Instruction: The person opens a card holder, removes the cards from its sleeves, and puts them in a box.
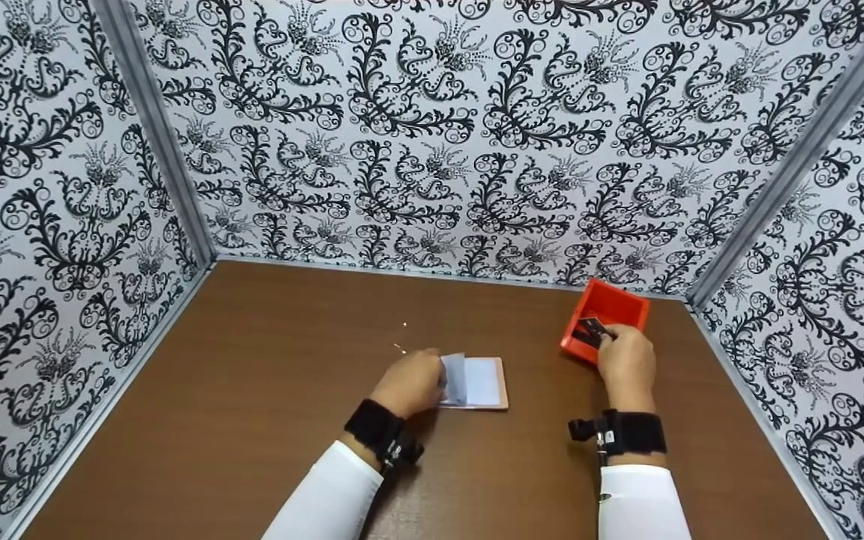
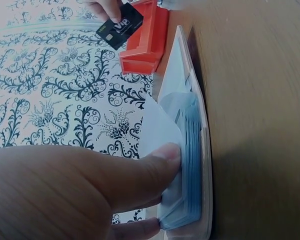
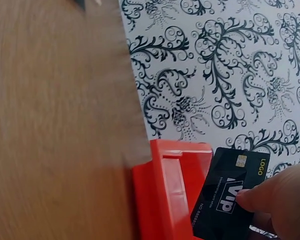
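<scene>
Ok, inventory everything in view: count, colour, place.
Tabletop: one, brown, centre
Patterned walls: three, black-and-white, around tabletop
Corner strips: two, grey, between walls
Storage bin: one, red, tabletop's far right
VIP card: one, black, at storage bin
Card holder: one, pinkish, tabletop's middle, open
Specks: few, whitish, tabletop, unclear
Sleeves: two, white, bottom edge
Wrist straps: two, black, beyond sleeves
Left hand: one, bare, pinching card holder
Right hand: one, bare, gripping VIP card

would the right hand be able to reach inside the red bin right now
Likely yes: the right hand is at the open red bin, though the black card it pinches might get in the way.
</scene>
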Demonstrator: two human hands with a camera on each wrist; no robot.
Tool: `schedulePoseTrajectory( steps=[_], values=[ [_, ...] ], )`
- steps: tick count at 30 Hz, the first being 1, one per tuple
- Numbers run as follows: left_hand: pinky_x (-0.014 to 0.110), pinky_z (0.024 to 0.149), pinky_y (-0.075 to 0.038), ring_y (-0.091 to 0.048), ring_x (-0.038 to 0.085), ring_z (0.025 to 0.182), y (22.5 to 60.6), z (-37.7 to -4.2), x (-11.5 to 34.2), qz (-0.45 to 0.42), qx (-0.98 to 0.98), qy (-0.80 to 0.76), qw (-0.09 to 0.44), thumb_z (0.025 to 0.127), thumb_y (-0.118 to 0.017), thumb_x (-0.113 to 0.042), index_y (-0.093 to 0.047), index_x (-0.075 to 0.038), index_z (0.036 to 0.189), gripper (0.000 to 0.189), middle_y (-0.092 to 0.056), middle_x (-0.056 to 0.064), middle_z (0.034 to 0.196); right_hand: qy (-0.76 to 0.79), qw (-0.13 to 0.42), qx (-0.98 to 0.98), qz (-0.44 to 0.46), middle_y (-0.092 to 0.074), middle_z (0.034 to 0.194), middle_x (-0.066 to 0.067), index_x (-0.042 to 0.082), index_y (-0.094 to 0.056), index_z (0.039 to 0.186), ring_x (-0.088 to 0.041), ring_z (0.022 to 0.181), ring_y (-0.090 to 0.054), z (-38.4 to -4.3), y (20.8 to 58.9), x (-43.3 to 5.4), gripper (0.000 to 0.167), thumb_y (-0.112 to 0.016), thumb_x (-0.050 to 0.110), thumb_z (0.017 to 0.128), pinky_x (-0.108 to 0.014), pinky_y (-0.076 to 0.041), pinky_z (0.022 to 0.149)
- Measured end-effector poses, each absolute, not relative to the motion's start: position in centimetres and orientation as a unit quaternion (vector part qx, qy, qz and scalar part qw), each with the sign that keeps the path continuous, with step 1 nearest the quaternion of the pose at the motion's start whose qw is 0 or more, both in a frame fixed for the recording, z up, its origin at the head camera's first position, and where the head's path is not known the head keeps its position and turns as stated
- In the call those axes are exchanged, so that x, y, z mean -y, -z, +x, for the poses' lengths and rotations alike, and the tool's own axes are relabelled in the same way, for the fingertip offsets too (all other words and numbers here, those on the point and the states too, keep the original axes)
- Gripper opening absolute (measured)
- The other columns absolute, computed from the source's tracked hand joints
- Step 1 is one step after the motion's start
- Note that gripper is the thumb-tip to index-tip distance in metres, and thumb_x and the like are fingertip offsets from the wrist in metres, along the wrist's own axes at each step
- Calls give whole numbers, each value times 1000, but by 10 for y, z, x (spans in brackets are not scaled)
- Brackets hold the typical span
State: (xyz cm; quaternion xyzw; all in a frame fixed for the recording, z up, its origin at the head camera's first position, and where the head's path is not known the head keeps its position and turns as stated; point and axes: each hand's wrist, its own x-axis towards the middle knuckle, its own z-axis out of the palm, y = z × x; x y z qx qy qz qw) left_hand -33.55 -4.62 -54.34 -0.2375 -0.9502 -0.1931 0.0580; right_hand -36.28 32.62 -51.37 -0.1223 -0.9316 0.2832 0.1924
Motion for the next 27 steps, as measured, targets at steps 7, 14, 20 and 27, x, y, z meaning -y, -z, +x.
schedulePoseTrajectory(
  steps=[7,14,20,27],
  values=[
    [44,79,-65,-70,23,80,543,-335,46,-236,950,194,56,87,-94,-15,-84,-10,84,11,-73,4,98,-252,167,946,-117,-76,137,-32,2,-82,132,-60,120,-72,-366,523,-331,36,-60,2,104,-71,-56,104],
    [44,78,-65,-70,22,81,544,-335,46,-239,951,187,54,88,-93,-15,-84,-11,81,12,-74,5,101,-224,174,956,-76,-80,122,-33,2,-86,120,-60,110,-74,-367,530,-330,41,-54,-4,96,-70,-57,98],
    [42,79,-66,-74,23,84,546,-337,46,-250,952,165,67,87,-94,-16,-84,-13,78,13,-74,5,101,-228,150,960,-64,-78,125,-35,2,-84,124,-59,106,-74,-367,533,-328,45,-49,-3,97,-70,-58,92],
    [44,81,-66,-75,25,86,546,-336,47,-248,952,172,60,87,-95,-18,-85,-13,81,12,-74,5,101,-231,91,967,-66,-73,140,-34,0,-75,141,-59,118,-71,-367,529,-324,48,-51,4,100,-71,-55,105]
  ],
)
